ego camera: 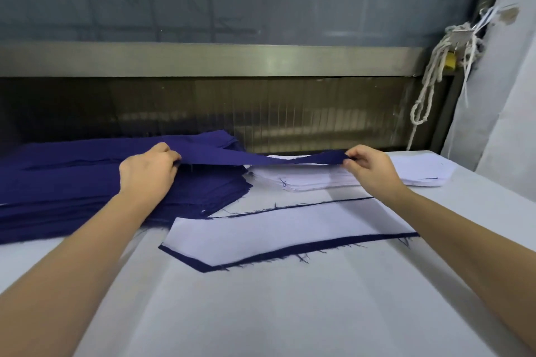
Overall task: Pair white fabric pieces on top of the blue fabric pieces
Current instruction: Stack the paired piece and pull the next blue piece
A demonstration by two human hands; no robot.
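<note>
A long blue fabric piece (pixel 261 157) is stretched in the air between my two hands. My left hand (pixel 149 169) pinches its left end above the tall stack of blue pieces (pixel 72 182). My right hand (pixel 369 166) pinches its right end above the stack of white pieces (pixel 319 180). Nearer to me a white piece (pixel 290 226) lies flat on top of a blue piece (pixel 290 253), whose dark border shows along the edges.
The work goes on over a white cloth-covered table (pixel 261 313). A metal rail and dark slatted panel (pixel 261 107) run along the far edge. White cords (pixel 429 87) hang at the back right beside a grey drape (pixel 507 124).
</note>
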